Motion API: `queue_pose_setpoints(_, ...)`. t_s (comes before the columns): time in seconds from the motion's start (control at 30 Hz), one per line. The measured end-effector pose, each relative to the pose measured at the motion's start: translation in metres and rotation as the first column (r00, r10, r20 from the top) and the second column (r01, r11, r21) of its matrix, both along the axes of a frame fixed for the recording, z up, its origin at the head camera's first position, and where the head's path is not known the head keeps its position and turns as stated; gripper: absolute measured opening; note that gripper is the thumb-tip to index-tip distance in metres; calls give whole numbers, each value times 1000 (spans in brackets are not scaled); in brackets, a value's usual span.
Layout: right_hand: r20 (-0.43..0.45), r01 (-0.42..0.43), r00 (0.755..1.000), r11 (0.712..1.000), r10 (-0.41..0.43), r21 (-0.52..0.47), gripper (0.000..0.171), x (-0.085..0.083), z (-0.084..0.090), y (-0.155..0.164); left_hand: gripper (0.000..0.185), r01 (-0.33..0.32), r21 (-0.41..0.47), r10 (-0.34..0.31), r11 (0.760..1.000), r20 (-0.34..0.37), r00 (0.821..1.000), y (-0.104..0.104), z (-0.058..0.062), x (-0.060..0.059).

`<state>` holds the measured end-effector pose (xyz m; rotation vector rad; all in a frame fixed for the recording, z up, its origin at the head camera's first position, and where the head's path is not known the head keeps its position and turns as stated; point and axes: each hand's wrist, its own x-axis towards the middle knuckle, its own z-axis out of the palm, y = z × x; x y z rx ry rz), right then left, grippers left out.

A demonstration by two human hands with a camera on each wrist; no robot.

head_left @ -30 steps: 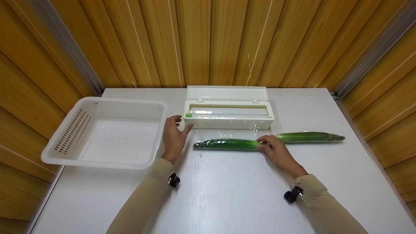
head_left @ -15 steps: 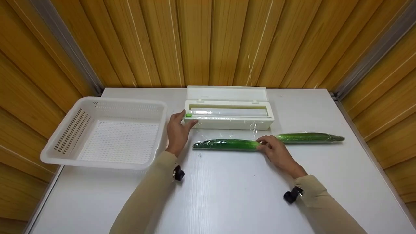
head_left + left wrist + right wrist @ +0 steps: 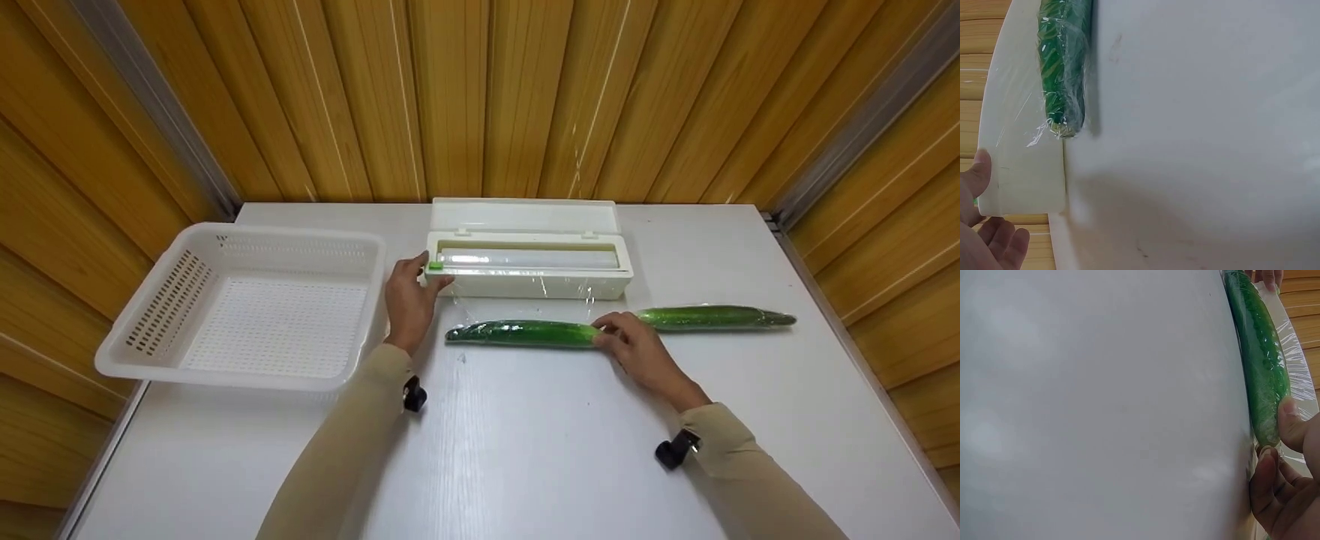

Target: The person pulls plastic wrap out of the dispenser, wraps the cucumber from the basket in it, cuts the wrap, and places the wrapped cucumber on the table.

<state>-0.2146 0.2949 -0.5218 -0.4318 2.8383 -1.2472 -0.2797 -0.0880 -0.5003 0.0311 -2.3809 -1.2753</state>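
Left hand (image 3: 409,300) open, right hand (image 3: 636,347) pinching.

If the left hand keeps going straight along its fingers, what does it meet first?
The left hand already has its thumb on the left end of the white wrap dispenser, near the green slider. Going on, it would likely push that end; depth is hard to judge.
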Motion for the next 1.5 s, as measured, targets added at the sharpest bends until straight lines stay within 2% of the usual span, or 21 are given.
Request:
queue_pose_setpoints(0.3,2,-2,1000,1000,2,-9,20,0,-1,0,60,46,10,-46,999,21,999,0,1,1)
queue_pose_setpoints(0.67,7,-3,1000,1000,3,-4,20,-1,0,1,57,56,13,-57,998,37,998,-2,-4,-2)
queue_pose_setpoints(0.9,-11,1,1000,1000,-1,-1,20,0,1,-3,58,78,-4,-78,997,-1,997,-5,-8,2)
queue_pose_setpoints(1.17,8,1,1000,1000,-1,9,21,-2,2,-2,57,81,2,-81,997,-8,997,-3,-8,3)
queue_pose_setpoints(1.4,-16,-1,1000,1000,1,14,22,-3,1,0,54,77,-24,-78,997,-78,994,-2,-10,2)
queue_pose_setpoints(1.5,-23,2,1000,1000,-2,8,23,-3,2,0,54,77,-28,-79,997,-80,994,-2,-9,2)
